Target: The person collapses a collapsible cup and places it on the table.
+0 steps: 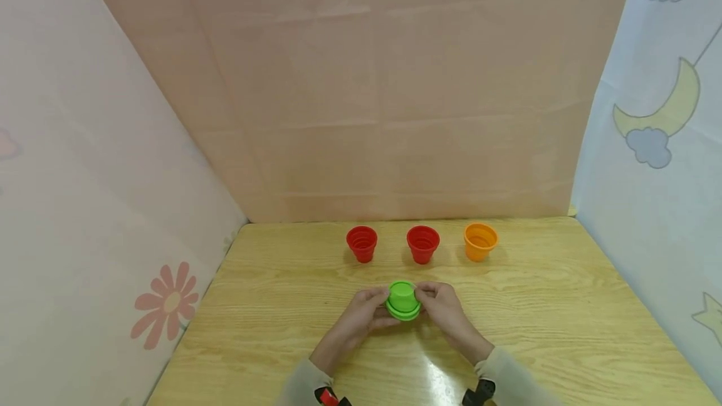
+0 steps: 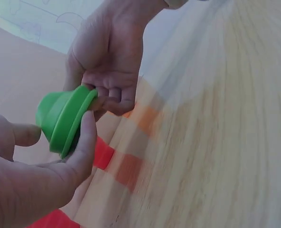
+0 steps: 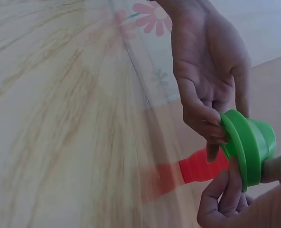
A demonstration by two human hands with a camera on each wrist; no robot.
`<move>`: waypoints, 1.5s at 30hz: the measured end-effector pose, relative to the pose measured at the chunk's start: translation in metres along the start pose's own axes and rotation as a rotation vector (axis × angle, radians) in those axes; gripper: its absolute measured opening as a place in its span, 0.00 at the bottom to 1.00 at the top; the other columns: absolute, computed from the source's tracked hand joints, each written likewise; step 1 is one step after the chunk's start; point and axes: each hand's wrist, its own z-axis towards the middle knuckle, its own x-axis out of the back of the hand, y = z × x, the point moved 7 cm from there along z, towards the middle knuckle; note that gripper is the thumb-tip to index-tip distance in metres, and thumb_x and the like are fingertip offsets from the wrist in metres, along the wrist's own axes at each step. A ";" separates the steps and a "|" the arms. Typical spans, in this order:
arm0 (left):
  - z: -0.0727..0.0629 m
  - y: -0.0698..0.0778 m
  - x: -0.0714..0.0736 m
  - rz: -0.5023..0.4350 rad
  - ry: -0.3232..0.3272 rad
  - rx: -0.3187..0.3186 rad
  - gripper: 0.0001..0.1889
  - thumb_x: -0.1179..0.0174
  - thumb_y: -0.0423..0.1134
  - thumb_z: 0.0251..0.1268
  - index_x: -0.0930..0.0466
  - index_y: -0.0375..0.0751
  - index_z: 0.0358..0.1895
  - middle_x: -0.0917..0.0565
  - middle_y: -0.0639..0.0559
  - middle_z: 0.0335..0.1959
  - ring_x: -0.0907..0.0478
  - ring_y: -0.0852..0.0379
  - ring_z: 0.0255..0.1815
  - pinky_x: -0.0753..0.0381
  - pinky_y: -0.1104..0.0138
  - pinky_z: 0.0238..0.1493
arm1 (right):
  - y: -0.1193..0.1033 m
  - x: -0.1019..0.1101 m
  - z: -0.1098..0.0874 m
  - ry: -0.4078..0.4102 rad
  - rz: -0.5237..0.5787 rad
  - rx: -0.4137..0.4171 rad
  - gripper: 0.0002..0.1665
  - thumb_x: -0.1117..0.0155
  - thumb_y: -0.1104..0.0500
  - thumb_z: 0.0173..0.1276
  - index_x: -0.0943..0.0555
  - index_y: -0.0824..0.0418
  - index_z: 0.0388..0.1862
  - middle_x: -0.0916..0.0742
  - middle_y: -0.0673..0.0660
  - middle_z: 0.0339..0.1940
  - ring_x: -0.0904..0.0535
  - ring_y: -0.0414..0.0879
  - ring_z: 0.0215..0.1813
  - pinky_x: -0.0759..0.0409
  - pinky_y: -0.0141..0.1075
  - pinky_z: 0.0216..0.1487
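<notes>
A green collapsible cup [image 1: 403, 299] is held above the table between both hands, partly folded, its narrow end turned up in the head view. My left hand [image 1: 360, 317] pinches its left side, the thumb on the outer wall and fingers under the rim. On the opposite side, my right hand [image 1: 447, 314] grips the cup's edge between thumb and fingers. The left wrist view has the green cup [image 2: 64, 118] side-on, its wide rim facing the table. Stacked rings of the green cup [image 3: 249, 147] show in the right wrist view; its inside is hidden.
Beyond the hands, a red cup [image 1: 361, 244], a second red cup [image 1: 423, 244] and an orange cup [image 1: 481, 242] stand upright in a row on the wooden table [image 1: 282, 274]. A tan cloth backdrop [image 1: 395, 93] rises behind, with patterned sheets on both sides.
</notes>
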 end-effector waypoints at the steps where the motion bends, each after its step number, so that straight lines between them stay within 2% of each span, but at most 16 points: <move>1: -0.001 0.000 -0.001 -0.006 0.001 0.005 0.24 0.52 0.44 0.86 0.26 0.28 0.69 0.14 0.39 0.58 0.12 0.51 0.53 0.10 0.59 0.58 | 0.000 0.000 0.000 0.014 0.000 -0.002 0.19 0.42 0.66 0.78 0.20 0.80 0.59 0.08 0.65 0.44 0.16 0.40 0.35 0.14 0.34 0.37; 7: -0.003 -0.002 -0.006 -0.023 0.008 0.016 0.24 0.54 0.44 0.88 0.28 0.26 0.70 0.16 0.38 0.60 0.13 0.52 0.54 0.10 0.57 0.60 | 0.005 -0.001 0.002 0.050 0.004 -0.023 0.18 0.41 0.65 0.78 0.19 0.79 0.57 0.08 0.64 0.42 0.16 0.41 0.36 0.14 0.34 0.36; 13: -0.002 -0.004 -0.006 0.061 0.057 -0.008 0.22 0.53 0.35 0.85 0.30 0.23 0.71 0.16 0.35 0.60 0.14 0.53 0.53 0.09 0.58 0.54 | 0.005 -0.002 0.000 0.023 0.004 -0.045 0.16 0.41 0.64 0.76 0.19 0.77 0.54 0.09 0.58 0.36 0.17 0.42 0.34 0.14 0.36 0.36; 15: -0.001 -0.003 -0.005 0.135 0.098 -0.039 0.21 0.52 0.34 0.84 0.29 0.23 0.70 0.15 0.35 0.59 0.14 0.54 0.51 0.08 0.61 0.49 | 0.006 -0.003 -0.002 -0.021 0.011 -0.056 0.17 0.42 0.63 0.78 0.20 0.77 0.55 0.09 0.58 0.38 0.17 0.43 0.35 0.13 0.37 0.38; 17: 0.001 0.000 -0.003 0.260 0.151 -0.093 0.21 0.51 0.34 0.83 0.28 0.24 0.70 0.14 0.38 0.55 0.15 0.56 0.47 0.10 0.66 0.43 | 0.006 -0.005 -0.003 -0.084 0.032 -0.066 0.20 0.42 0.62 0.78 0.22 0.77 0.59 0.10 0.59 0.43 0.15 0.44 0.38 0.11 0.39 0.42; 20: 0.002 0.005 0.001 0.446 0.243 -0.161 0.21 0.50 0.35 0.83 0.25 0.26 0.69 0.14 0.43 0.48 0.20 0.60 0.38 0.17 0.73 0.33 | 0.007 -0.008 -0.006 -0.200 0.064 -0.073 0.26 0.39 0.59 0.78 0.27 0.78 0.64 0.11 0.62 0.51 0.13 0.45 0.44 0.09 0.42 0.49; 22: 0.003 0.007 0.004 0.522 0.281 -0.184 0.20 0.50 0.35 0.82 0.23 0.28 0.68 0.14 0.45 0.45 0.24 0.61 0.34 0.22 0.74 0.29 | 0.007 -0.010 -0.006 -0.270 0.085 -0.064 0.31 0.35 0.58 0.76 0.29 0.79 0.67 0.11 0.64 0.54 0.12 0.45 0.47 0.09 0.43 0.53; 26: 0.004 0.008 0.005 0.516 0.267 -0.182 0.20 0.50 0.37 0.83 0.22 0.30 0.67 0.13 0.47 0.46 0.23 0.62 0.34 0.21 0.74 0.30 | 0.007 -0.009 -0.005 -0.344 0.119 -0.045 0.35 0.29 0.57 0.73 0.31 0.79 0.67 0.10 0.62 0.52 0.11 0.45 0.49 0.09 0.43 0.57; 32: 0.003 0.009 0.000 0.489 0.223 -0.188 0.18 0.50 0.37 0.84 0.20 0.32 0.66 0.13 0.45 0.46 0.20 0.62 0.37 0.15 0.69 0.34 | 0.009 -0.007 -0.004 -0.383 0.169 -0.044 0.27 0.28 0.61 0.71 0.26 0.76 0.59 0.09 0.54 0.45 0.11 0.43 0.47 0.09 0.41 0.55; 36: 0.000 0.010 -0.004 0.491 0.220 -0.198 0.17 0.49 0.35 0.83 0.19 0.31 0.64 0.12 0.44 0.45 0.19 0.61 0.36 0.13 0.67 0.33 | 0.010 -0.008 -0.006 -0.388 0.190 -0.074 0.23 0.28 0.62 0.70 0.25 0.74 0.56 0.09 0.51 0.42 0.12 0.40 0.43 0.10 0.34 0.48; 41: -0.002 0.012 -0.009 0.500 0.214 -0.205 0.18 0.47 0.35 0.81 0.19 0.32 0.65 0.13 0.45 0.44 0.20 0.61 0.37 0.15 0.69 0.33 | 0.011 -0.009 -0.007 -0.361 0.209 -0.109 0.23 0.29 0.65 0.68 0.27 0.73 0.56 0.09 0.50 0.40 0.14 0.39 0.39 0.13 0.30 0.43; 45: -0.002 0.009 -0.009 0.375 0.134 -0.154 0.20 0.48 0.38 0.83 0.22 0.32 0.69 0.13 0.42 0.55 0.16 0.59 0.45 0.10 0.67 0.41 | 0.012 -0.006 -0.007 -0.347 0.210 -0.118 0.22 0.30 0.65 0.67 0.26 0.71 0.55 0.09 0.50 0.40 0.15 0.39 0.38 0.13 0.31 0.42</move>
